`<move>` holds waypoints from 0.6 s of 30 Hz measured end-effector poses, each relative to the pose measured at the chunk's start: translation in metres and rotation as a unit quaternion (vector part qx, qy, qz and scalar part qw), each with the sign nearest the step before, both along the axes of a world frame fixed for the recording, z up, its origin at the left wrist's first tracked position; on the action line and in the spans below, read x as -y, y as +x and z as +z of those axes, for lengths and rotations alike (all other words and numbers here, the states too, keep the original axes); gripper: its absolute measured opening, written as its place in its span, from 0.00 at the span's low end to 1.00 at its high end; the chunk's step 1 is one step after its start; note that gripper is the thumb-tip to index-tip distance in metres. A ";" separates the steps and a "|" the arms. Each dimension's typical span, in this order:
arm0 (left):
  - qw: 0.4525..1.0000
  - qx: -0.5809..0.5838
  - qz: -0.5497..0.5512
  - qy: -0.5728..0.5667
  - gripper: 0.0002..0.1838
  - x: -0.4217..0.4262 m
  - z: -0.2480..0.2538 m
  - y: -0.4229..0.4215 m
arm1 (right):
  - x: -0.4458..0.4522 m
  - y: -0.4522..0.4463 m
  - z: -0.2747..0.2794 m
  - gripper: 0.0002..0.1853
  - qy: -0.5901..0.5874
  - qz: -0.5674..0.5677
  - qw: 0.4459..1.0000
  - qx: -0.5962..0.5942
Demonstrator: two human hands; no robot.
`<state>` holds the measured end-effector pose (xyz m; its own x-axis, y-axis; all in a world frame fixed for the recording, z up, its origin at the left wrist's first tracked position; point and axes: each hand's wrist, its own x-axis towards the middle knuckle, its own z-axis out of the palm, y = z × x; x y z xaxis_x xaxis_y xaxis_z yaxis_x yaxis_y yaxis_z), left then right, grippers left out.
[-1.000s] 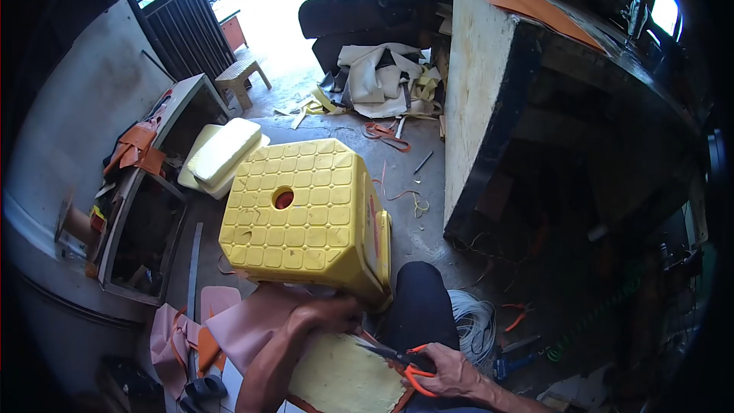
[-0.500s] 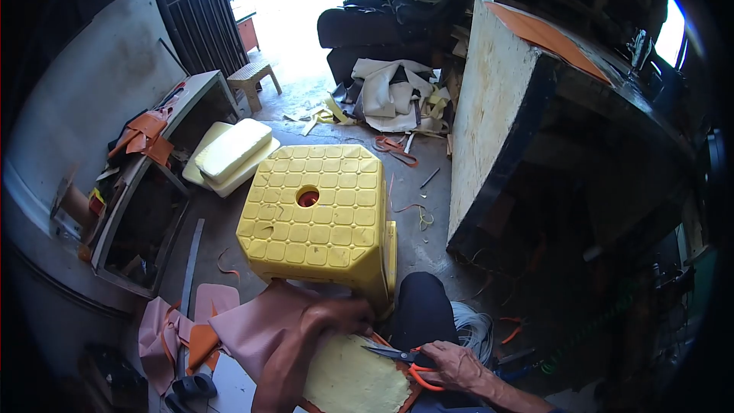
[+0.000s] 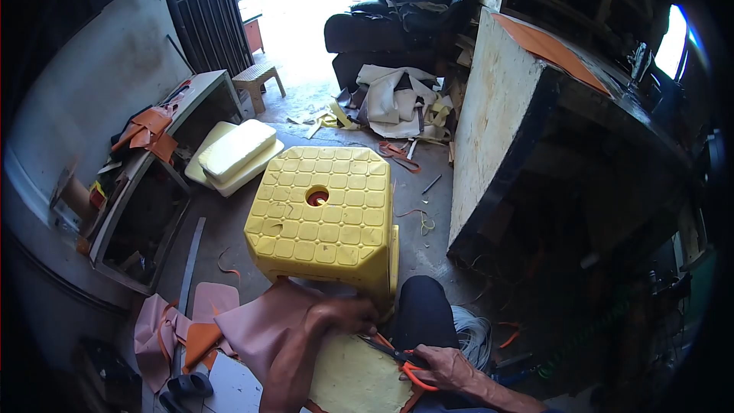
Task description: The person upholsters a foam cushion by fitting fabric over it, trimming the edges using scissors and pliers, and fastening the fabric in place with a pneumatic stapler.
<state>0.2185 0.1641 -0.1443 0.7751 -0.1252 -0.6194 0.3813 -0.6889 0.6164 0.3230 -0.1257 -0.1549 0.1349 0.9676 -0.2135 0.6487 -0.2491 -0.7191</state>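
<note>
My right hand [image 3: 442,367] is closed round the orange handles of a pair of scissors [image 3: 411,368]. Their dark blades point left along the top edge of a pale yellow foam pad [image 3: 358,378], close to my left fingers. Orange material [image 3: 382,339] shows along the pad's edge. My left hand [image 3: 348,313] is bent over the pad's far edge, its fingers pinching this orange edge. Beneath my left forearm lies a sheet of pink material [image 3: 267,325].
A yellow plastic stool [image 3: 321,218] stands just ahead. Yellow foam pads [image 3: 238,149] are stacked beyond it on the left. A tall wooden cabinet [image 3: 493,130] rises at right; coiled grey cable [image 3: 470,336] lies by my knee. Material scraps [image 3: 394,99] are heaped farther back.
The scissors' blades have come up to the orange edge beside my left fingers. My left hand keeps about the same place. The whole view has shifted slightly.
</note>
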 end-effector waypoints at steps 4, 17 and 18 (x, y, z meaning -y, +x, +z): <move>0.999 0.035 0.021 -0.032 0.18 -0.004 -0.021 -0.004 | 0.000 -0.003 0.006 0.22 -0.004 -0.012 1.000 -0.013; 0.997 0.056 -0.002 -0.045 0.17 -0.002 -0.010 -0.006 | 0.031 -0.004 0.009 0.24 0.012 -0.036 0.998 -0.053; 0.997 0.052 -0.009 -0.054 0.15 0.000 -0.003 -0.005 | 0.041 -0.001 0.001 0.24 0.015 -0.038 0.998 -0.051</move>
<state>0.2134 0.1643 -0.1468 0.8312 -0.2022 -0.5178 0.2990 -0.6226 0.7231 0.3218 -0.1670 -0.1541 0.1879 0.9613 -0.2013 0.5511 -0.2729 -0.7886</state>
